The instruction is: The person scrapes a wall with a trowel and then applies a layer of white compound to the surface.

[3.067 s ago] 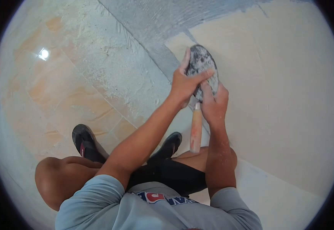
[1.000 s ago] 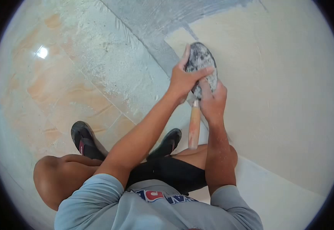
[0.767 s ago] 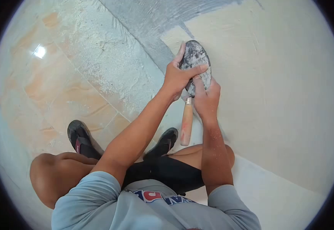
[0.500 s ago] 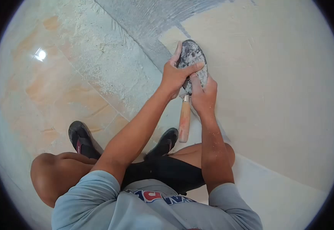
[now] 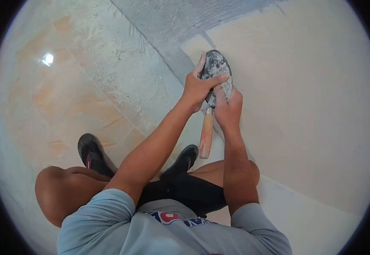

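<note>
Both hands grip one trowel with an oval dark blade (image 5: 217, 64), crusted with whitish plaster. Its pale wooden handle (image 5: 205, 136) points down toward my body, free of either hand. My left hand (image 5: 198, 86) wraps the blade's left edge, the thumb lying across its face and the fingers mostly hidden behind. On the lower right edge my right hand (image 5: 229, 106) pinches the blade, thumb on the face. White dust coats the fingertips. The trowel is held in front of a cream-coated wall surface (image 5: 295, 93).
Grey bare strip (image 5: 163, 25) borders the cream coat at the top. Pale powder and crumbs (image 5: 125, 76) lie along the shiny marbled floor tiles (image 5: 66, 102) on the left. My dark shoes (image 5: 92, 153) and bent knees are below.
The trowel and both hands sit slightly lower and further right in view; the surroundings shift similarly. The grip on the blade looks the same.
</note>
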`<state>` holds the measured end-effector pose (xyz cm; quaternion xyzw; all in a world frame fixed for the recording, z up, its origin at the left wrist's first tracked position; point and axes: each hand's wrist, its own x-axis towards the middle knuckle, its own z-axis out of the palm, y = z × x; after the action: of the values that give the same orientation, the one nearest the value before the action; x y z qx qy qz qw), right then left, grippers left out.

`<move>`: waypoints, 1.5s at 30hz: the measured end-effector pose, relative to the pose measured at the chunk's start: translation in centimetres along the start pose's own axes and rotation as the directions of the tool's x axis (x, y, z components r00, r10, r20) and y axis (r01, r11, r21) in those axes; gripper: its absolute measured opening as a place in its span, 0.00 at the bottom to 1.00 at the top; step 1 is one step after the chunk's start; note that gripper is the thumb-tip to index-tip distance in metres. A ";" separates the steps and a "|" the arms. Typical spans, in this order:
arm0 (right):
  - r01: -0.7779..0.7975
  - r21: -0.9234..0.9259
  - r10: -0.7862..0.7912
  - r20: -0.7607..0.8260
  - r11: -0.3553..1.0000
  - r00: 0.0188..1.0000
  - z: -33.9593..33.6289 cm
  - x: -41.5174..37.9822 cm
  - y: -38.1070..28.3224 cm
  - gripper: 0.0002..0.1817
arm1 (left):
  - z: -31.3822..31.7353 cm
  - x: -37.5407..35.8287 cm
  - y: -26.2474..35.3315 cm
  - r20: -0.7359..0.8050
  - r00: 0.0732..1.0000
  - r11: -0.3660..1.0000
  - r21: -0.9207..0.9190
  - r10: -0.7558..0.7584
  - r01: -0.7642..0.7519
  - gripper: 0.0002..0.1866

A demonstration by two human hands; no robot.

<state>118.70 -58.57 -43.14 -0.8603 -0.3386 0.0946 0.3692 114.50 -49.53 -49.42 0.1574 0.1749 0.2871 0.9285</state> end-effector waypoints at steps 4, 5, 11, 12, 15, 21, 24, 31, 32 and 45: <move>-0.034 0.051 0.033 0.029 0.998 0.999 0.3 0.2 -0.2 0.19 | -0.2 0.1 0.4 -0.003 1.000 1.000 0.017 0.009 -0.009 0.56; -0.011 0.018 0.010 0.024 1.000 1.000 0.2 0.4 0.0 0.15 | 0.0 0.0 0.0 -0.021 1.000 0.999 0.031 0.014 -0.014 0.57; -0.030 0.051 0.031 -0.021 0.998 0.999 0.9 0.0 0.4 0.13 | -0.6 0.4 0.1 -0.015 1.000 0.992 0.130 0.012 -0.010 0.56; -0.027 0.054 0.028 -0.021 0.998 0.999 1.0 0.4 0.3 0.13 | -0.3 0.5 -0.3 -0.032 0.997 0.994 0.086 0.063 -0.060 0.56; 0.058 0.027 -0.059 0.013 0.998 0.998 0.9 1.0 2.3 0.13 | -0.4 0.4 -0.4 -0.050 0.998 0.995 0.099 0.037 -0.032 0.55; -0.071 0.072 0.067 0.053 0.995 0.996 1.0 0.7 0.6 0.18 | -0.8 0.8 -0.4 -0.036 0.999 0.995 0.099 0.029 -0.025 0.57; 0.042 0.058 -0.044 0.037 0.997 0.998 1.3 1.0 1.9 0.16 | -1.2 1.1 -0.5 -0.004 0.997 0.988 0.131 0.080 -0.078 0.57; 0.037 0.067 -0.037 -0.010 0.997 0.999 1.7 1.1 0.5 0.12 | -1.3 1.6 0.0 -0.017 0.996 0.987 0.133 0.089 -0.086 0.56; 0.052 0.054 -0.052 0.006 0.997 0.999 1.4 1.0 1.1 0.12 | -1.4 1.3 -0.2 -0.004 0.995 0.986 0.140 0.096 -0.095 0.56; 0.017 0.029 -0.016 -0.037 0.999 0.999 1.4 0.2 1.5 0.13 | -1.1 0.9 0.0 -0.007 0.999 0.982 0.186 0.044 -0.042 0.56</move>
<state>119.10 -58.39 -45.16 -0.8535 -0.3374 0.0805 0.3889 114.77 -48.83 -50.60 0.2456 0.2025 0.2902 0.9024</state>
